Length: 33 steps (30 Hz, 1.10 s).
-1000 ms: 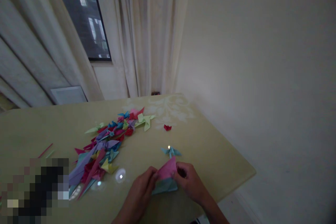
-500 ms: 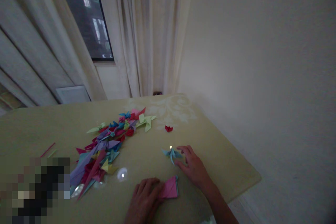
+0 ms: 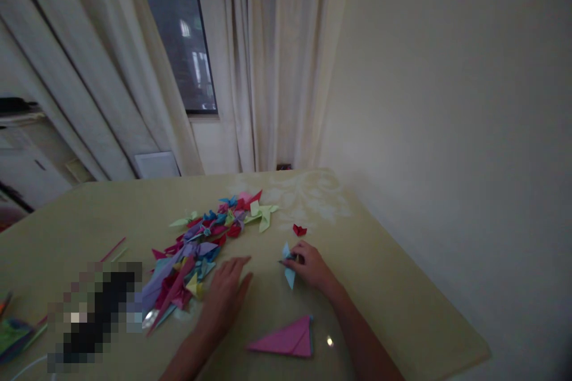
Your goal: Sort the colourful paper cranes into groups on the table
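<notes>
Pinched between the thumb and fingers of my right hand [image 3: 310, 262] is a light blue origami crane [image 3: 289, 277], its wings spread to either side of the fingertips. My left hand [image 3: 229, 287] hovers by the right edge of a heap of folded paper pieces [image 3: 192, 248], fingers apart and holding nothing. Below both hands lies a pink folded paper [image 3: 286, 339], a long triangle with its point to the left and a blue edge at its right end. A small red folded paper [image 3: 299, 230] rests just beyond my right hand.
The heap mixes purple, red, blue, yellow and green pieces, with a pale green crane [image 3: 263, 214] at its far right. Thin coloured strips [image 3: 113, 249] and a pixelated dark object [image 3: 96, 315] are on the left. A wall [image 3: 424, 161] borders the table's right side.
My right hand has closed on the blue crane and turned it. My left hand has let go of the pink paper and moved up and left. The view has swung slightly left.
</notes>
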Tool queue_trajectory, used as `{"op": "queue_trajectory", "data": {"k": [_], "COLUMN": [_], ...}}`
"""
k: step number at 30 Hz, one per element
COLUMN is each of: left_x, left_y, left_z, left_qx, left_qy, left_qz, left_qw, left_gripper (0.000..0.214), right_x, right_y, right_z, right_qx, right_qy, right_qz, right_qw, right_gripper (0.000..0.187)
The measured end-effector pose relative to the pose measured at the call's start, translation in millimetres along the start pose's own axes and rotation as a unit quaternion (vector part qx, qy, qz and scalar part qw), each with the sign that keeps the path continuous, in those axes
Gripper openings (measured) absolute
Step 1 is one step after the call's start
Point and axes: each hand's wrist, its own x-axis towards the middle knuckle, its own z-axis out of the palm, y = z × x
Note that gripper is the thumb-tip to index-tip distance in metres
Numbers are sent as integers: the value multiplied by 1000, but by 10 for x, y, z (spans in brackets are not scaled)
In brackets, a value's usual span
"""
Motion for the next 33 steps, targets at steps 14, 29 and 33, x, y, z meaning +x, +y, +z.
{"op": "queue_trajectory", "data": {"k": [14, 29, 33], "left_x": [817, 687, 817], "left_y": [-427, 689, 687], "left_z": [-86, 183, 351], "left_qx": [140, -578, -503], "left_qy": [-14, -80, -97], "left_qz": [-116, -144, -109], "left_qw": [983, 799, 852], "left_gripper": [38, 38, 36], "right_x": [-105, -42, 6], "right_y": [170, -18, 45], "right_z": [47, 82, 67], "right_qx": [113, 384, 395], "right_qy": [-60, 62, 128], "right_qz": [-8, -26, -14], "right_qw": [992, 921, 910], "right_gripper": [21, 41, 38]}}
